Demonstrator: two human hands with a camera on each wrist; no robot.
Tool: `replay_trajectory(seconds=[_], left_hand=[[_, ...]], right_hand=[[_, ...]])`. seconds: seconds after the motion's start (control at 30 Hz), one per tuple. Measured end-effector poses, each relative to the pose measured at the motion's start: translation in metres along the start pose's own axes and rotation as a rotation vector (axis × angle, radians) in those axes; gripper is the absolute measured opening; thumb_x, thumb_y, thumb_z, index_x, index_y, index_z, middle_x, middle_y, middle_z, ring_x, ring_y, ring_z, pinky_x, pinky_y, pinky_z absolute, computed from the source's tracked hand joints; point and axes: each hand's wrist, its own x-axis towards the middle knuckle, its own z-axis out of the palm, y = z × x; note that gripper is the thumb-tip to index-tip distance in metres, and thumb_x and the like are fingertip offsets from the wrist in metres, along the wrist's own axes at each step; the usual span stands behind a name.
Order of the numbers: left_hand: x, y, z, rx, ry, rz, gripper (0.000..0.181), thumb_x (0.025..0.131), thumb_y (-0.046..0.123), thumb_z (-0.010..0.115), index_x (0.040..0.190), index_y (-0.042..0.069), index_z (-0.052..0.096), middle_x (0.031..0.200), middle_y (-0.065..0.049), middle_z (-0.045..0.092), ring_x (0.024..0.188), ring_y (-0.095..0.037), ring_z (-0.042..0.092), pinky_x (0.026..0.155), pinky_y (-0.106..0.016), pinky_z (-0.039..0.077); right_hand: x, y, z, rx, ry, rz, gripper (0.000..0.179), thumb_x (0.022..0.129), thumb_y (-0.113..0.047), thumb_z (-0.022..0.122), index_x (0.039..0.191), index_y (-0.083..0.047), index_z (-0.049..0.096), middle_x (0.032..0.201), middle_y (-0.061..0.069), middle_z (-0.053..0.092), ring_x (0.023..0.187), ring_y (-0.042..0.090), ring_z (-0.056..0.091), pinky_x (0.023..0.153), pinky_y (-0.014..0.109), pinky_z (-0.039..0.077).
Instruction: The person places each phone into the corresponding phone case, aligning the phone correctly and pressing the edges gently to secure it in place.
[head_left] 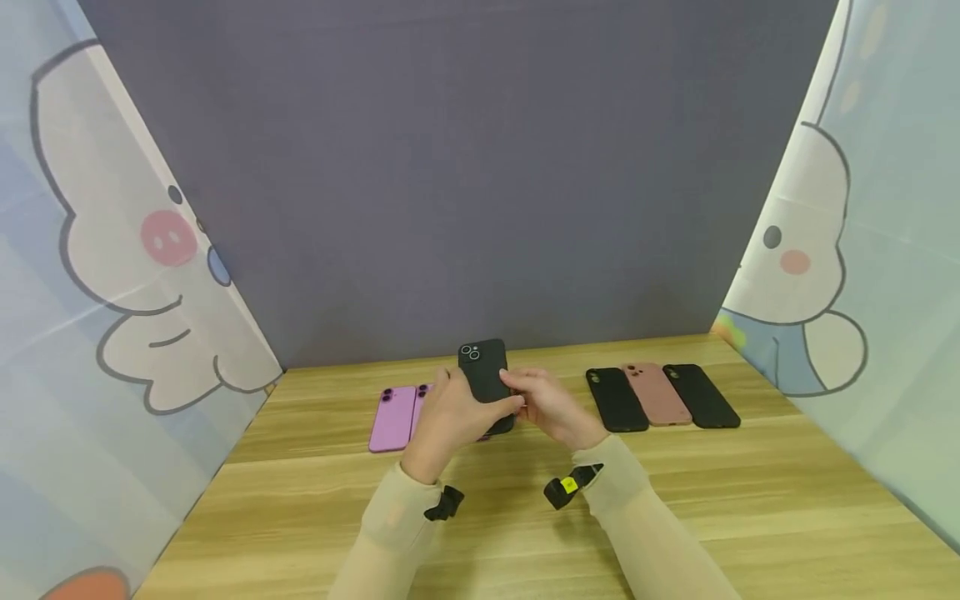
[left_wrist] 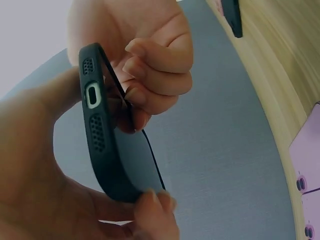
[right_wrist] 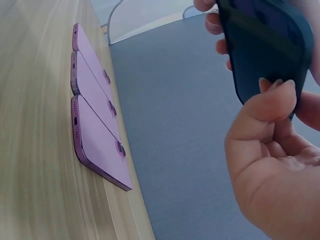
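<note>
A phone in a black case (head_left: pixel 482 371) is held up over the table, its back with two round lenses facing the head view. My left hand (head_left: pixel 452 410) grips it by the sides, with fingertips (left_wrist: pixel 152 212) curled at one edge in the left wrist view. My right hand (head_left: pixel 551 404) pinches the case near its lower right side, thumb on the back. The left wrist view shows the bottom end with its charging port (left_wrist: pixel 92 95) and speaker holes. A dark, glossy front (right_wrist: pixel 265 45) appears in the right wrist view. The right hand's other fingers (left_wrist: pixel 155 75) are curled.
Three purple phones (right_wrist: pixel 97 127) lie side by side on the wooden table (head_left: pixel 315 492), left of and partly behind my left hand. To the right lie a black case (head_left: pixel 617 400), a pink case (head_left: pixel 657 394) and another black case (head_left: pixel 701 396). A grey backdrop (head_left: pixel 450 183) rises behind.
</note>
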Motion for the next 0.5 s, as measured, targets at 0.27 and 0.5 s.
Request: replay_trajectory(seconds=[0.27, 0.5], left_hand=[[0.001, 0.007, -0.002, 0.14, -0.033, -0.058, 0.085, 0.077, 0.059, 0.077, 0.119, -0.012, 0.061, 0.111, -0.021, 0.052, 0.076, -0.027, 0.053, 0.063, -0.038, 0.048], [0.005, -0.003, -0.009, 0.141, -0.104, -0.114, 0.082, 0.077, 0.058, 0.077, 0.122, -0.008, 0.062, 0.121, -0.021, 0.055, 0.083, -0.029, 0.056, 0.071, -0.043, 0.051]], right_hand=[[0.002, -0.005, 0.001, -0.05, -0.02, 0.051, 0.035, 0.107, -0.024, 0.055, 0.076, -0.009, 0.058, 0.068, 0.001, 0.053, 0.059, 0.014, 0.05, 0.057, 0.027, 0.046], [0.001, -0.009, 0.005, -0.178, -0.051, 0.085, 0.036, 0.106, -0.029, 0.055, 0.076, -0.01, 0.057, 0.07, 0.003, 0.054, 0.061, 0.017, 0.053, 0.06, 0.03, 0.049]])
